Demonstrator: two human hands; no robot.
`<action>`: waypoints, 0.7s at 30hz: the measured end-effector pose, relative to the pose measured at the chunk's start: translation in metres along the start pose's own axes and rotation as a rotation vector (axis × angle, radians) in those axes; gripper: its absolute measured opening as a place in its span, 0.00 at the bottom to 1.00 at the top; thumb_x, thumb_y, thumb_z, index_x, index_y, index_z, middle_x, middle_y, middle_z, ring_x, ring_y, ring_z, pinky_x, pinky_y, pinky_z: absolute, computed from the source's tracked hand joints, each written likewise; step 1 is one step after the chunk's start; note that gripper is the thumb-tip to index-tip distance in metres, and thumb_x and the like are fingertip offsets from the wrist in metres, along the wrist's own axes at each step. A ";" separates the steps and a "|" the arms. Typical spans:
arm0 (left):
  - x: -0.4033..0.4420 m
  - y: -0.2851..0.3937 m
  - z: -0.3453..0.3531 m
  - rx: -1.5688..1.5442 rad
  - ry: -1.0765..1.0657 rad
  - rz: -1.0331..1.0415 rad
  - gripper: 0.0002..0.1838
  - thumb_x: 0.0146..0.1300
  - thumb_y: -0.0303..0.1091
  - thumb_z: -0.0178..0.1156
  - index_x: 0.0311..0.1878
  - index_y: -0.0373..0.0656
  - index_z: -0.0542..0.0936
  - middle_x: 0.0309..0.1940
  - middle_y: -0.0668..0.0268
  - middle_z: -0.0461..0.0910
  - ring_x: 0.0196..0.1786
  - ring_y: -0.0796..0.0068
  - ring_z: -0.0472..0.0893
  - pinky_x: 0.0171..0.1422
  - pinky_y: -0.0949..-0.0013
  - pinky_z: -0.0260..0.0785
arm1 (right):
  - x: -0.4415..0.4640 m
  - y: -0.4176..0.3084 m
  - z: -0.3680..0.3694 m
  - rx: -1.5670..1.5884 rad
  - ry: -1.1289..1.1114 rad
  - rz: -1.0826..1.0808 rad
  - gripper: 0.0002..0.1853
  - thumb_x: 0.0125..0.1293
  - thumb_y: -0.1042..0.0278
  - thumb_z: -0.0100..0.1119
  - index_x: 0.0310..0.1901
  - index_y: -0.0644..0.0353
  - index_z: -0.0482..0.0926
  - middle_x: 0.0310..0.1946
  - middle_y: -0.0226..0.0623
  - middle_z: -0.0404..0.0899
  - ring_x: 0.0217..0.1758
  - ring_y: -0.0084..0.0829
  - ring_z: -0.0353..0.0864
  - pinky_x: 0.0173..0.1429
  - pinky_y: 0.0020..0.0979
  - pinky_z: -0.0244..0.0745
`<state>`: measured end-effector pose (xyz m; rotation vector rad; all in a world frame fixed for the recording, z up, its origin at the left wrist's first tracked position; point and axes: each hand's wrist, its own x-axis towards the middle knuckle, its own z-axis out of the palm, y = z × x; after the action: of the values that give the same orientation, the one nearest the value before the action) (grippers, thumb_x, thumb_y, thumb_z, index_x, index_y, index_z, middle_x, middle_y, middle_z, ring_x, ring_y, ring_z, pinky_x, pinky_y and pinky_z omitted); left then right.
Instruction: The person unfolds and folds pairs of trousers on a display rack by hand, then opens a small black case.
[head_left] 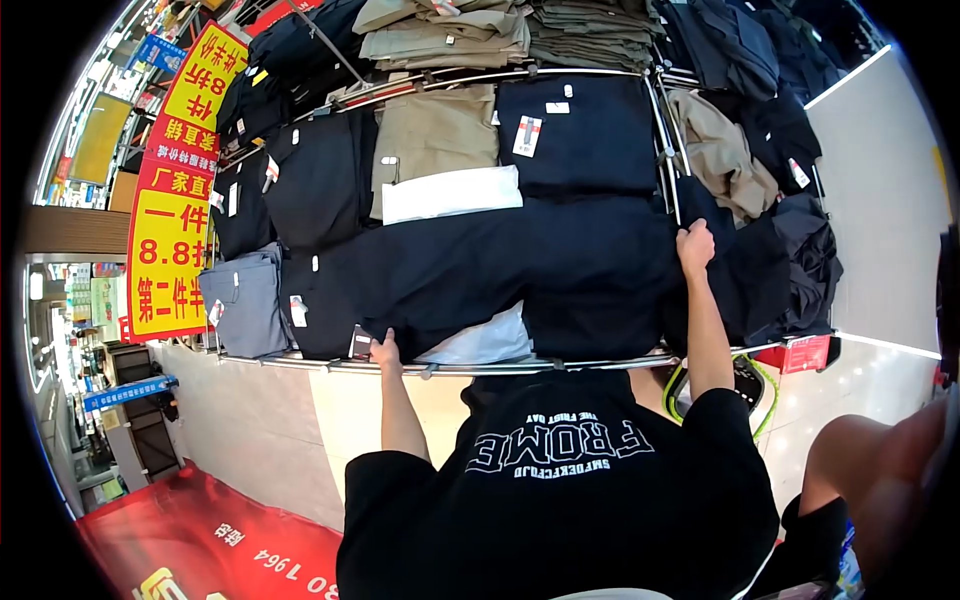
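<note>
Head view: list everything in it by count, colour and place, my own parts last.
Rack: 1, silver, centre
Dark garment: 1, near-black, rack's front
Other dark clothes: many, black or navy, around it
White pieces: 2 visible, above and below dark garment
Khaki piles: 2, top and middle rows
Olive stack: 1, top
Crumpled garment: 1, khaki, upper right
Folded garment: 1, grey-blue, front left
Tags: several, white-red, on clothes
Sign: 1, yellow-red, left
Banner: 1, red, lower left
Box: 1, red, right
Panel: 1, pale, right
Bare limb: 1, lower right, owner unclear
Shirt: 1, black, bottom
Left hand: 1, bare, front edge
Right hand: 1, bare, right
</note>
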<state>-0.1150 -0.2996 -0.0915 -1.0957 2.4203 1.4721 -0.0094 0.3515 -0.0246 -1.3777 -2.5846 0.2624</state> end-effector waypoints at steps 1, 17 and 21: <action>-0.002 -0.001 0.001 -0.039 0.000 0.008 0.29 0.59 0.35 0.65 0.60 0.30 0.70 0.57 0.53 0.74 0.58 0.61 0.74 0.64 0.65 0.62 | -0.001 -0.001 -0.002 0.009 -0.007 0.004 0.12 0.55 0.64 0.56 0.37 0.63 0.71 0.31 0.50 0.80 0.38 0.53 0.81 0.43 0.51 0.75; 0.025 0.076 -0.058 -0.209 0.253 0.312 0.34 0.61 0.42 0.65 0.59 0.21 0.68 0.54 0.45 0.75 0.54 0.59 0.76 0.60 0.65 0.66 | 0.007 0.027 -0.056 0.896 0.522 0.214 0.07 0.58 0.72 0.58 0.35 0.66 0.75 0.26 0.34 0.76 0.31 0.26 0.75 0.41 0.27 0.71; 0.036 0.051 -0.037 -0.077 0.152 0.161 0.32 0.58 0.37 0.66 0.60 0.26 0.69 0.57 0.48 0.74 0.57 0.59 0.74 0.63 0.64 0.64 | 0.004 0.073 -0.012 0.711 0.266 0.501 0.13 0.56 0.63 0.60 0.35 0.66 0.77 0.32 0.40 0.79 0.37 0.33 0.78 0.47 0.32 0.72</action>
<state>-0.1636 -0.3347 -0.0497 -1.0870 2.6312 1.5967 0.0496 0.3956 -0.0312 -1.5796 -1.6378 0.8953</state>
